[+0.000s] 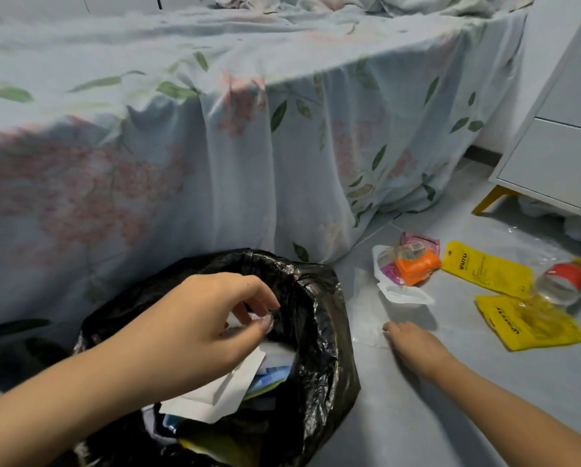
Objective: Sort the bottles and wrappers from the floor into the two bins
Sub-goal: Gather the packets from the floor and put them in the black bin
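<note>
My left hand (211,326) hovers over a bin lined with a black bag (319,305) and pinches a small clear wrapper (264,320) at its fingertips. Inside the bin lie white paper (221,396) and other wrappers. My right hand (414,345) reaches down to the floor, its fingertips on a clear plastic film (366,318). Further right lie a white tray with orange and pink packets (414,267), two yellow pouches (484,267) (532,328), and a clear bottle with a red label (564,281) on its side.
A bed with a floral sheet (215,146) hangs down to the grey floor behind the bin. A white drawer cabinet on yellow legs (559,156) stands at the right. Another dark bin edge (9,352) shows at the far left.
</note>
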